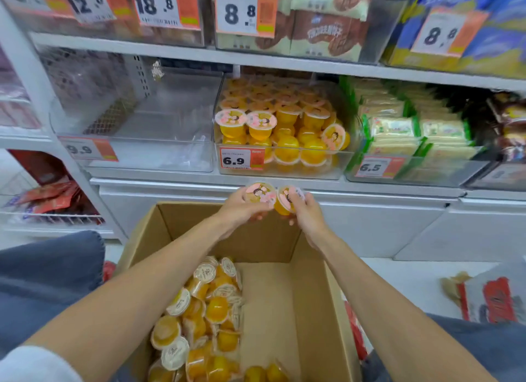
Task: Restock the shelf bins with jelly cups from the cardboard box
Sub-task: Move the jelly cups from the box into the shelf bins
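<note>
Over the cardboard box (pixel 270 242), below the cup-filled shelf bin (pixel 313 169) tagged 6.9, our left hand (pixel 239 208) gripped the left jelly cup (pixel 259 192) and our right hand (pixel 306 213) the right jelly cup (pixel 286 201).

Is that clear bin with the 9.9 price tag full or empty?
Empty: through the clear bin only its bare floor shows, while the neighbouring 6.9 bin is heaped with jelly cups.

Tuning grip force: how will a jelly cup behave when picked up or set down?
Probably stiff and light: the left hand and right hand each hold a cup undented. Likely to tip or roll: cups in the bin and box lie at every angle.
</note>
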Demonstrator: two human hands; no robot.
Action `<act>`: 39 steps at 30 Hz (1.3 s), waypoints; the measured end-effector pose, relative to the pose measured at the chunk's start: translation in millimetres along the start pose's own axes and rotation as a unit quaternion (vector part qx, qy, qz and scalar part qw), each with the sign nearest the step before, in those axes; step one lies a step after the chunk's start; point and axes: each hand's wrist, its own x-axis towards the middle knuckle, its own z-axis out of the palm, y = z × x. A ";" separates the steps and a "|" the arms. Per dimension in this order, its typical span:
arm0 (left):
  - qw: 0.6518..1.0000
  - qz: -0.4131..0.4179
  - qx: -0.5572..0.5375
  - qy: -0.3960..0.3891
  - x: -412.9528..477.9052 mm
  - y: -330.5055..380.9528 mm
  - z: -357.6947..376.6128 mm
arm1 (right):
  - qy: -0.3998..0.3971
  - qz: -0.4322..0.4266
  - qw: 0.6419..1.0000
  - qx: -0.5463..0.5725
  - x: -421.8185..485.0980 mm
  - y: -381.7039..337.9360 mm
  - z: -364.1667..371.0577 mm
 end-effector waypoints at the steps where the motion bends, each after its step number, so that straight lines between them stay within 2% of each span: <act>1: 0.999 0.036 0.033 0.006 0.4 13.7 4.9 | 0.013 -0.024 1.000 0.016 1.2 -12.0 -5.6; 5: 0.970 0.202 0.136 0.026 9.9 60.9 20.0 | 0.010 -0.093 0.993 0.076 9.7 -47.4 -27.3; 8: 0.903 0.306 0.297 0.050 23.1 90.0 27.7 | -0.007 -0.088 0.990 0.109 24.7 -60.7 -43.5; 10: 0.854 0.346 0.380 0.081 37.6 103.4 33.4 | 0.013 -0.100 0.990 0.102 37.6 -70.2 -52.9; 14: 0.733 0.388 0.519 0.204 70.0 125.0 42.1 | 0.100 -0.172 0.977 -0.078 72.6 -89.9 -70.7; 16: 0.694 0.400 0.548 0.238 82.7 130.6 44.4 | 0.130 -0.194 0.957 -0.172 85.6 -96.7 -73.4; 18: 0.688 0.393 0.559 0.244 94.4 129.8 44.9 | 0.154 -0.206 0.940 -0.223 95.4 -100.3 -73.4; 21: 0.658 0.362 0.611 0.252 112.4 123.0 43.4 | 0.159 -0.222 0.919 -0.282 103.8 -99.3 -70.3; 25: 0.645 0.339 0.636 0.254 118.3 117.5 42.4 | 0.165 -0.246 0.880 -0.371 107.1 -85.0 -64.1; 27: 0.637 0.351 0.638 0.254 115.2 114.3 40.5 | 0.186 -0.266 0.844 -0.426 106.4 -76.4 -63.0; 30: 0.658 0.383 0.605 0.232 115.3 109.9 35.2 | 0.237 -0.304 0.773 -0.504 108.4 -68.5 -63.7; 32: 0.659 0.388 0.607 0.218 116.1 109.0 33.4 | 0.234 -0.303 0.764 -0.520 110.5 -71.7 -64.0; 36: 0.613 0.394 0.647 0.226 114.0 107.4 30.9 | 0.166 -0.261 0.769 -0.559 116.4 -83.5 -66.3; 39: 0.616 0.374 0.661 0.208 109.5 108.4 28.9 | 0.138 -0.245 0.767 -0.577 116.0 -88.5 -69.6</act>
